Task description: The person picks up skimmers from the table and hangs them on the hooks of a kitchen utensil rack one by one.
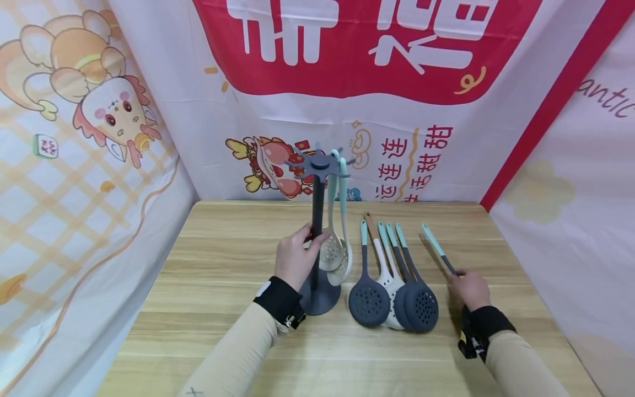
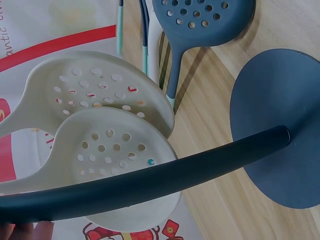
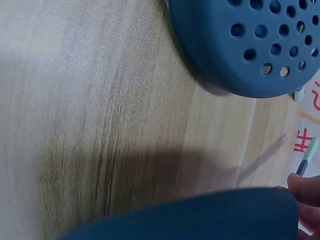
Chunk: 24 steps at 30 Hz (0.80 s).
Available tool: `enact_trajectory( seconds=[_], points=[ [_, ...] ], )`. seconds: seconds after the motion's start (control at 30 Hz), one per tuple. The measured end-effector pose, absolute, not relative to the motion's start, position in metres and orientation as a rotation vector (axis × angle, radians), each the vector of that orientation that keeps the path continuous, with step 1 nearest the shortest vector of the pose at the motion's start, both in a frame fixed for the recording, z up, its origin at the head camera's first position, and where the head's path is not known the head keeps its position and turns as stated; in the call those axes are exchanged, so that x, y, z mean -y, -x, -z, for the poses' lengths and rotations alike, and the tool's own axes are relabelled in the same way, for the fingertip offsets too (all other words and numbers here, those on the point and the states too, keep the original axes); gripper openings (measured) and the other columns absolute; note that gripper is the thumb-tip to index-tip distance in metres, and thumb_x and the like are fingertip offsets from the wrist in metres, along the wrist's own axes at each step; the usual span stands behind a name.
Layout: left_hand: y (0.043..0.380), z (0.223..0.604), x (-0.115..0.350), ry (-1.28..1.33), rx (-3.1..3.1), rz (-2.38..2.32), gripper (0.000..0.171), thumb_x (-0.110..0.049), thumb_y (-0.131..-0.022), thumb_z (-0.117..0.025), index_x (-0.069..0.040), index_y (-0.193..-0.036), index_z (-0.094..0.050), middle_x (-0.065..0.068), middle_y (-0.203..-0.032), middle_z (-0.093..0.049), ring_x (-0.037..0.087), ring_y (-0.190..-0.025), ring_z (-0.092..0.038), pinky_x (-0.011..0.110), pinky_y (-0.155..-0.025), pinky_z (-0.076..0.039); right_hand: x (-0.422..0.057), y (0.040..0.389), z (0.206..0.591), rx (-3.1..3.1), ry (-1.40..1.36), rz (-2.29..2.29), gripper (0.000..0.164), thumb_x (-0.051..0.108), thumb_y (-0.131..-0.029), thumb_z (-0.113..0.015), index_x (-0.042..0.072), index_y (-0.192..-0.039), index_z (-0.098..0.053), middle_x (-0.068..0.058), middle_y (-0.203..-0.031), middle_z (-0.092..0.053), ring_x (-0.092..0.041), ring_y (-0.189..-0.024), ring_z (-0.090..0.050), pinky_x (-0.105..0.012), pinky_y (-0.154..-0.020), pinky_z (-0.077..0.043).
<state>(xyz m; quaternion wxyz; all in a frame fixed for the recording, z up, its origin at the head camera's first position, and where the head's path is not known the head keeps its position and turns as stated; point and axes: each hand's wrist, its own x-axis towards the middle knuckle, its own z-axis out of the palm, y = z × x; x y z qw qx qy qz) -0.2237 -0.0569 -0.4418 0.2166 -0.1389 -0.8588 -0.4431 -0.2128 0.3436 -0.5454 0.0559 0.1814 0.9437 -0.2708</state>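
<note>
My left hand (image 1: 297, 256) grips the dark post of a utensil rack (image 1: 318, 209), which stands upright on its round base. Two white skimmers (image 1: 331, 253) with mint handles hang from the rack's top on the right side; their perforated bowls overlap beside the post in the left wrist view. Over at the right, my right hand (image 1: 471, 289) holds a dark kitchen utensil (image 1: 436, 245) by its shaft, the mint handle end pointing away. Its dark head (image 3: 200, 217) fills the bottom of the right wrist view, and I cannot tell its exact kind.
Between the hands lies a row of utensils on the wooden table (image 1: 223, 275): a dark skimmer (image 1: 369, 302) on the left, white utensils in the middle, and overlapping dark ones such as the skimmer (image 1: 423, 309) on the right. Printed cloth walls (image 1: 426, 121) enclose the table's back and sides.
</note>
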Motion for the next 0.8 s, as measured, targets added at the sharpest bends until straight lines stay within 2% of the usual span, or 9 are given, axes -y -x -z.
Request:
enact_trajectory(
  seconds=[0.13, 0.3, 0.5, 0.6, 0.8],
  points=[
    [0.225, 0.441, 0.060, 0.428, 2.394, 1.238, 0.020, -0.026, -0.095, -0.067, -0.007, -0.100, -0.070, 0.012, -0.100, -0.077, 0.026, -0.095, -0.074, 0.040, -0.074, -0.061, -0.343, 0.213, 0.542, -2.902, -0.520, 0.824, 0.039, 0.018, -0.100, -0.051, -0.013, -0.121, -0.058, -0.038, -0.117, -0.060, -0.042, -0.091, -0.060, -0.041, -0.071, -0.047],
    [0.226, 0.441, 0.065, 0.490, 2.447, 1.292, 0.020, -0.021, -0.098, -0.063, -0.003, -0.107, -0.067, 0.012, -0.102, -0.075, 0.025, -0.096, -0.073, 0.039, -0.079, -0.061, -0.340, 0.212, 0.534, -2.931, -0.478, 0.791, 0.038, 0.018, -0.101, -0.052, -0.014, -0.122, -0.058, -0.033, -0.108, -0.064, -0.033, -0.081, -0.061, -0.032, -0.062, -0.043],
    [0.228, 0.441, 0.070, 0.604, 2.480, 1.412, 0.024, -0.012, -0.101, -0.056, 0.003, -0.120, -0.062, 0.017, -0.116, -0.070, 0.029, -0.107, -0.070, 0.043, -0.087, -0.058, -0.334, 0.210, 0.524, -2.952, -0.403, 0.819, 0.037, 0.018, -0.102, -0.052, -0.012, -0.122, -0.056, -0.028, -0.099, -0.070, -0.033, -0.081, -0.067, -0.029, -0.058, -0.044],
    [0.229, 0.440, 0.074, 0.656, 2.496, 1.448, 0.026, -0.008, -0.102, -0.053, 0.003, -0.124, -0.060, 0.019, -0.123, -0.068, 0.029, -0.114, -0.067, 0.043, -0.093, -0.056, -0.331, 0.210, 0.518, -2.977, -0.374, 0.831, 0.036, 0.018, -0.102, -0.052, -0.012, -0.122, -0.056, -0.027, -0.100, -0.070, -0.034, -0.082, -0.067, -0.030, -0.058, -0.044],
    [0.230, 0.439, 0.077, 0.713, 2.515, 1.433, 0.024, -0.007, -0.101, -0.055, 0.002, -0.122, -0.061, 0.018, -0.118, -0.070, 0.028, -0.110, -0.069, 0.043, -0.092, -0.056, -0.321, 0.211, 0.506, -3.051, -0.312, 0.840, 0.034, 0.018, -0.101, -0.054, -0.010, -0.120, -0.059, -0.026, -0.099, -0.071, -0.035, -0.084, -0.067, -0.033, -0.061, -0.047]
  ],
)
